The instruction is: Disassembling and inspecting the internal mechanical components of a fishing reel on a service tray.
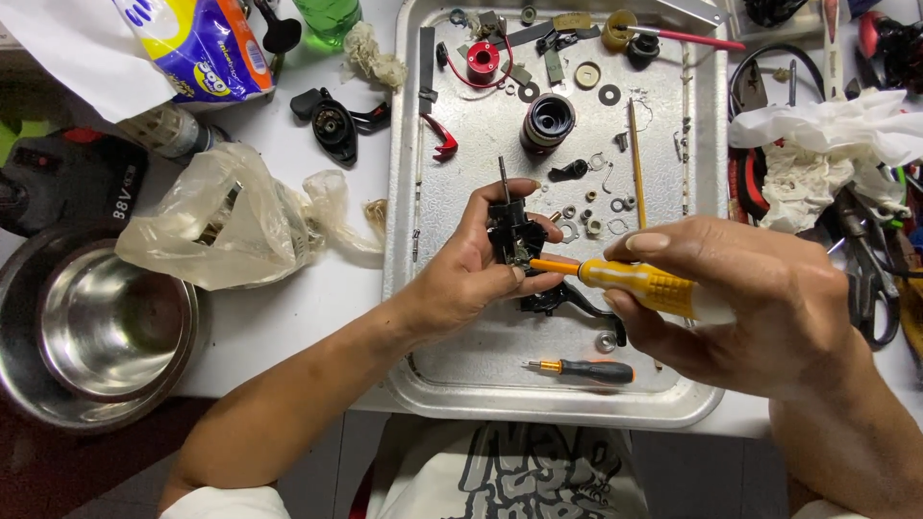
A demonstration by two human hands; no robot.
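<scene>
Above a dented metal tray (707, 240) on the white bench (317, 317), the left hand (481, 269) keeps a closed grip on a small black mechanical part (516, 238), while the right hand (760, 308) clasps a ribbed yellow-handled screwdriver (630, 281), tip touching it.

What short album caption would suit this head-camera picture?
Left hand steadies a small black mechanism while the right hand applies a yellow-handled screwdriver, above a parts-strewn metal tray.

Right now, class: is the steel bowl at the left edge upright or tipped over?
Upright. The steel bowl sits on its base, mouth facing up, so its shiny inside shows.
</scene>
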